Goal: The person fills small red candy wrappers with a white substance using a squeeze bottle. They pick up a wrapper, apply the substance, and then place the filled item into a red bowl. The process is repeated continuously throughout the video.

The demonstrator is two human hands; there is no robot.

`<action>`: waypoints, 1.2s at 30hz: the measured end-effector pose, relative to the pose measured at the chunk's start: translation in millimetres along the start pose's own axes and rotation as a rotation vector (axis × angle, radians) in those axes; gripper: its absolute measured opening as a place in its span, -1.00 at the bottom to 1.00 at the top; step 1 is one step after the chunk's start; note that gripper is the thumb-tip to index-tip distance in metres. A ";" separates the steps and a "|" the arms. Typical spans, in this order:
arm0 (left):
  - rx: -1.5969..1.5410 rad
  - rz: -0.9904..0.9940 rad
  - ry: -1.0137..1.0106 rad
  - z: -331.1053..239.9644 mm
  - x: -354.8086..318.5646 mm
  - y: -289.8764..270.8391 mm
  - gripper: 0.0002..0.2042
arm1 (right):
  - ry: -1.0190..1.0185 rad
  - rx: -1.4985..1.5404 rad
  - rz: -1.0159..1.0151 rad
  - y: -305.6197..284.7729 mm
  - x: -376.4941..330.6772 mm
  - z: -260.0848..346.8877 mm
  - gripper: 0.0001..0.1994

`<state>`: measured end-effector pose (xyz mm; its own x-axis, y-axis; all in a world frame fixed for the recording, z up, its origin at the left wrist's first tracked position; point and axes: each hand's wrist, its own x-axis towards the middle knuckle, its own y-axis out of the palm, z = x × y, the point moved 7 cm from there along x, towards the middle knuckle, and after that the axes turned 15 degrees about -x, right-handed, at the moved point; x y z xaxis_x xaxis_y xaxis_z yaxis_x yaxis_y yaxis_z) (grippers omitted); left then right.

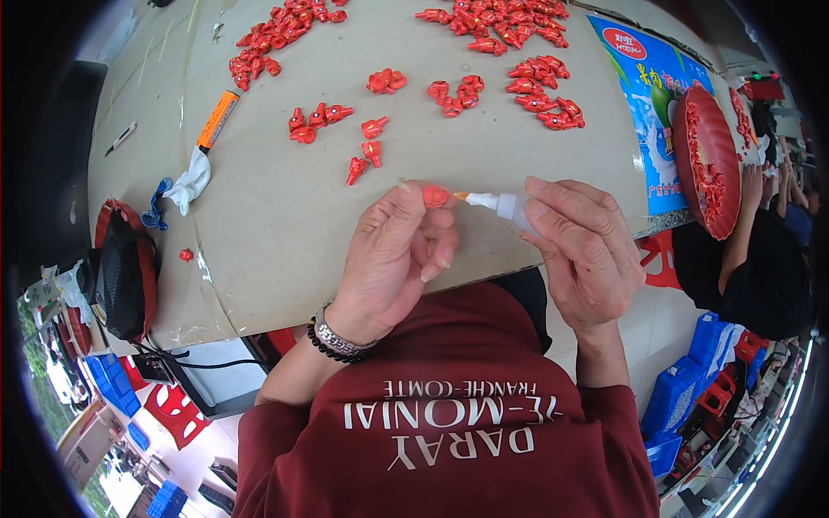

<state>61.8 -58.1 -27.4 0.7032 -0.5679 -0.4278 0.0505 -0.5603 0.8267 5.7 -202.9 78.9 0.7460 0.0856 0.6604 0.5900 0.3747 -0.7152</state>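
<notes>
Your left hand (393,250) is closed around a small red plastic piece (435,197), pinched between thumb and fingertips just above the near edge of the tabletop (285,216). Your right hand (583,250) is clamped on a small white squeeze bottle (509,205), held level, its orange nozzle tip touching the red piece. The two hands sit close together, joined only through bottle and piece. A metal watch band and a dark bead bracelet (332,344) circle your left wrist.

Further back on the tabletop, loose red pieces (363,147) lie scattered, with larger heaps (501,22) near the far edge. To your left lie an orange utility knife (217,121) and a white cloth (192,181). At the right, a red round tray (708,160) holds more red pieces.
</notes>
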 end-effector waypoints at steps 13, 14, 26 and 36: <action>-0.018 0.067 0.062 -3.3 1.8 2.7 -0.75 | 0.012 -0.005 -0.046 -7.9 -1.5 -0.9 -0.70; -0.021 0.071 0.061 -3.4 1.5 2.6 -0.75 | 0.011 0.001 -0.041 -7.2 -1.1 -1.0 -0.70; -0.008 0.107 0.110 -7.4 1.1 3.4 -0.82 | 0.031 0.003 -0.032 -10.0 1.9 1.5 -0.72; 0.048 0.164 0.202 -15.6 0.4 8.6 -0.86 | 0.035 0.021 -0.033 -8.2 -0.1 1.3 -0.71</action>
<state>73.6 -53.8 -14.7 0.8265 -0.5246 -0.2040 -0.1063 -0.5014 0.8587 0.3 -204.8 85.0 0.7367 0.0405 0.6750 0.6084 0.3958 -0.6878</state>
